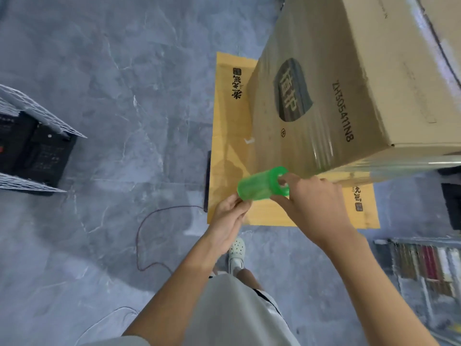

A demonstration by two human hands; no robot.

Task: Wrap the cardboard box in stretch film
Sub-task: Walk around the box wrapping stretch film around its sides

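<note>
A tall cardboard box (349, 71) with a dark logo and printed code stands on flat yellow cardboard sheets (227, 136) on the floor. Clear stretch film clings in shiny bands around its lower part (319, 151). A green roll of stretch film (259, 186) hangs just in front of the box's near corner, held at both ends. My left hand (229, 221) grips its left end. My right hand (314, 203) holds the right end, with a finger in the core hole. A sheet of film runs from the roll to the box.
Grey marbled floor (112, 83) spreads to the left. A black crate with white mesh panels (32, 146) sits at far left. A thin dark cord (159, 221) loops on the floor near my feet. Dark objects (451, 203) and a shelf of books (424, 260) lie at right.
</note>
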